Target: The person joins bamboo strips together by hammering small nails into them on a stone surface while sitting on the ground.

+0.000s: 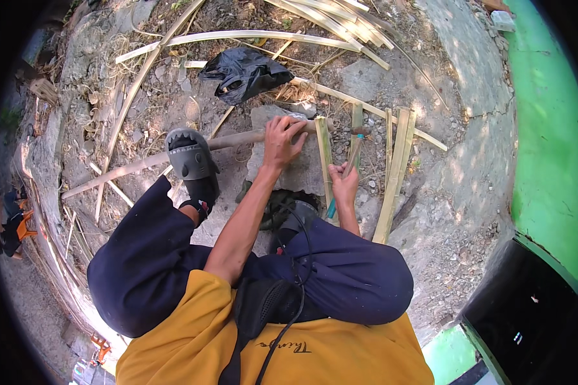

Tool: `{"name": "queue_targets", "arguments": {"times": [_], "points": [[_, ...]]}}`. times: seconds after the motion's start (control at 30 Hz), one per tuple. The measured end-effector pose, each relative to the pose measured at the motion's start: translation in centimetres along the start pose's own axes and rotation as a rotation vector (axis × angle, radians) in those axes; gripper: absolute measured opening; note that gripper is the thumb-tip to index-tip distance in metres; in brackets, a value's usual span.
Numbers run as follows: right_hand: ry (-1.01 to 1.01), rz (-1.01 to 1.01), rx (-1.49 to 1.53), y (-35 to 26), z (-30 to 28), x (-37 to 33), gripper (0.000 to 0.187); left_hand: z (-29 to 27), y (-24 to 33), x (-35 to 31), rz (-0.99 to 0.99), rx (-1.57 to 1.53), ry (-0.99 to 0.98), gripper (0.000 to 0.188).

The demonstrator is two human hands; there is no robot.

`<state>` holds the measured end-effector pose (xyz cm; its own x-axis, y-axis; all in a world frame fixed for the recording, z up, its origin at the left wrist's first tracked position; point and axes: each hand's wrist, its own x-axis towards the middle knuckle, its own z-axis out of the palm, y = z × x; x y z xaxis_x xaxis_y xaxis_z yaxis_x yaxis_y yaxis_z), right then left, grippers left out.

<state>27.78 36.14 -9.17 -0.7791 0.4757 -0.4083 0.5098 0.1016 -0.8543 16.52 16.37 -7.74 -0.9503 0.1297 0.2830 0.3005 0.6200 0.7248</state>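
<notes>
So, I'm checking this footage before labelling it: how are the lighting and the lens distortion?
Head view: the left hand and right hand are in soft shade, no strong blur; head view: dappled sun spots the ground at right; head view: the fisheye bends the green wall along the picture's black rim.

I'm standing outdoors, in what is looking like a rough yard doubling as an open-air workplace: bare, stony earth is serving as the floor, and patches of sunlight are falling across it. Long pale strips are lying scattered over the dirt among dry, stringy scraps, with a crumpled black plastic bag resting between them. Over on the right, a bright green wall is running alongside a worn, cracked grey surface.
</notes>
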Motion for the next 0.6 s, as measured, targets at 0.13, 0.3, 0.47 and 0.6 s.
{"name": "queue_targets", "arguments": {"times": [0.13, 0.3, 0.47, 0.6], "points": [[0.004, -0.021, 0.004, 0.3, -0.1, 0.2, 0.035, 0.1, -0.1, 0.2, -0.002, -0.033, 0.019, 0.032], [0.004, 0.015, 0.008, 0.0, -0.1, -0.1, 0.036, 0.3, 1.0, 0.1, -0.037, -0.030, -0.040, 0.056], [0.019, -0.007, 0.022, -0.2, -0.1, -0.2, 0.037, 2.4, 3.3, 0.3, -0.010, -0.006, -0.045, 0.085], [0.043, -0.086, -0.072, -1.2, 0.1, -0.8, 0.033, 3.5, 3.0, -0.1, -0.067, 0.137, -0.159, 0.092]]}}
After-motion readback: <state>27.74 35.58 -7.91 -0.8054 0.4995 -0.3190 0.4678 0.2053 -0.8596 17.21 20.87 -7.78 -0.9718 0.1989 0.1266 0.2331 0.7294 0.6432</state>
